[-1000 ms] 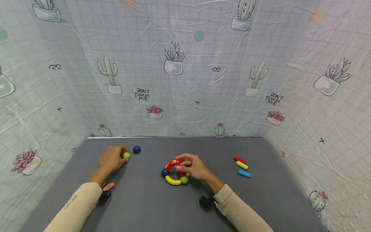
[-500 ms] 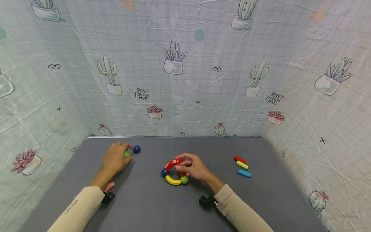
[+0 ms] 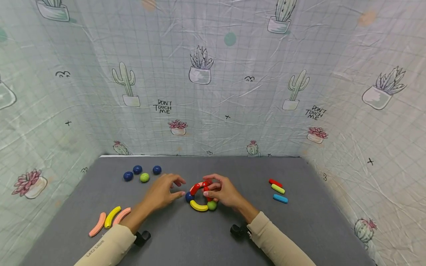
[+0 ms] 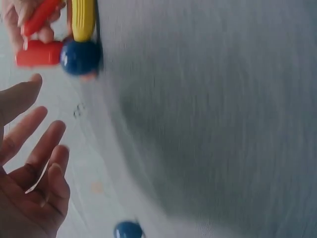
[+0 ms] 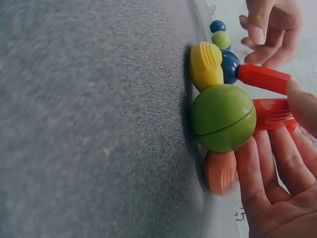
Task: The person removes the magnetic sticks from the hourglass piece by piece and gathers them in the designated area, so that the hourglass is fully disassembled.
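Note:
A small structure of toy building balls and rods stands in the middle of the table. In the head view it shows a blue ball point(image 3: 189, 197), a green ball point(image 3: 212, 205), a curved yellow rod point(image 3: 199, 206) and upright red rods point(image 5: 265, 79). My right hand point(image 3: 223, 191) pinches the red rods at the top, thumb on one side and fingers on the other. A curved salmon rod point(image 5: 220, 171) joins the green ball low down. My left hand point(image 3: 163, 192) holds nothing, its fingers spread, with the thumb tip close to the blue ball.
At the back left lie several balls, blue point(image 3: 128, 176) and one lime green point(image 3: 144, 177). Curved rods, salmon point(image 3: 98, 224) and yellow point(image 3: 112, 217), lie by my left forearm. Straight red point(image 3: 275, 183), lime point(image 3: 277, 189) and blue point(image 3: 280, 198) rods lie right.
My left hand has left the lime green ball at the back left and moved right and nearer, up to the structure. The right hand keeps its grip in place.

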Action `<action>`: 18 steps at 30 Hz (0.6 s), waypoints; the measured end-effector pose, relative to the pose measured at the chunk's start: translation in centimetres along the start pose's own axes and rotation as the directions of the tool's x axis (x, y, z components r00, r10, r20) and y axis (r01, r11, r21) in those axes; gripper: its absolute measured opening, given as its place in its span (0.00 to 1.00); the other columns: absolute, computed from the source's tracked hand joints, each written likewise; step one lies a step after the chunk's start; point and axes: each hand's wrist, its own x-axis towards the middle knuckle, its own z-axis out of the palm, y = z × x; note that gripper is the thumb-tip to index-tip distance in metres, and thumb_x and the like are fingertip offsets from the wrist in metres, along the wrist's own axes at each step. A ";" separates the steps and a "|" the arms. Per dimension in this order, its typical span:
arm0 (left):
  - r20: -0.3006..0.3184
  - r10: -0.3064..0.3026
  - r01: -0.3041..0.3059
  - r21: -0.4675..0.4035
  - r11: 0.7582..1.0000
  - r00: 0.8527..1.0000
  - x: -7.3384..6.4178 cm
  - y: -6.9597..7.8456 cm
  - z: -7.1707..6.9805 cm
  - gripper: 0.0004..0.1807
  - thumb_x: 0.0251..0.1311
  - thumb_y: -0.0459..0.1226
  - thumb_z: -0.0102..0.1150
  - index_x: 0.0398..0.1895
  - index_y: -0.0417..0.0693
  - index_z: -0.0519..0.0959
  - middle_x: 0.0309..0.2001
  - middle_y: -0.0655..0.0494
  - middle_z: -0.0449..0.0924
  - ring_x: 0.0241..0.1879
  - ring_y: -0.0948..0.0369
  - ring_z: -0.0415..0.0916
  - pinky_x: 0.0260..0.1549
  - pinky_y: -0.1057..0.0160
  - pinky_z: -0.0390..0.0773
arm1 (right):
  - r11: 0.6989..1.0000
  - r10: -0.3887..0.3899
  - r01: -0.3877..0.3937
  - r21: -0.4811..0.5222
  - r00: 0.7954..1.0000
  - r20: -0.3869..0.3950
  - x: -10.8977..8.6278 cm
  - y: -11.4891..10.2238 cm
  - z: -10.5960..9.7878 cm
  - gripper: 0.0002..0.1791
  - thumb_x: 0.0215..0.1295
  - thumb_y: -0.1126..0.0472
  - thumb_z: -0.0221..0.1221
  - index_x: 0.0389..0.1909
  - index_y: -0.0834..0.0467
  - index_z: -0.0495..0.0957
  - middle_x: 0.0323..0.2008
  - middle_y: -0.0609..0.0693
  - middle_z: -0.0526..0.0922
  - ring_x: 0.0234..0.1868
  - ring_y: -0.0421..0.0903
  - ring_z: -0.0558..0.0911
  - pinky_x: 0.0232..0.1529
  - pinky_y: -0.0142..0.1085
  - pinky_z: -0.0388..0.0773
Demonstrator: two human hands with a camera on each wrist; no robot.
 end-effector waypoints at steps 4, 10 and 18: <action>0.046 -0.011 0.015 -0.071 0.997 0.999 0.0 0.6 1.4 0.19 0.59 0.45 0.80 0.51 0.54 0.87 0.46 0.59 0.87 0.41 0.61 0.80 0.42 0.58 0.80 | 0.999 -0.028 0.026 -0.048 0.999 -0.044 -0.3 0.0 0.0 0.33 0.68 0.65 0.71 0.71 0.62 0.71 0.47 0.63 0.90 0.39 0.45 0.89 0.36 0.38 0.87; 0.073 -0.021 0.032 -0.150 0.988 0.997 -0.1 0.7 2.8 0.18 0.57 0.44 0.81 0.50 0.55 0.87 0.45 0.58 0.86 0.38 0.61 0.80 0.39 0.64 0.79 | 0.990 -0.049 0.037 -0.135 0.995 -0.087 -1.1 0.1 -0.1 0.24 0.64 0.65 0.74 0.57 0.62 0.76 0.45 0.60 0.91 0.41 0.47 0.90 0.41 0.34 0.88; 0.057 -0.042 0.051 -0.165 0.985 0.998 0.2 0.6 3.8 0.17 0.57 0.42 0.81 0.48 0.54 0.87 0.44 0.59 0.85 0.36 0.63 0.79 0.38 0.65 0.78 | 0.965 -0.050 0.030 -0.259 0.996 -0.072 -1.6 0.0 -0.1 0.18 0.61 0.63 0.77 0.50 0.59 0.85 0.42 0.52 0.89 0.38 0.41 0.85 0.40 0.30 0.84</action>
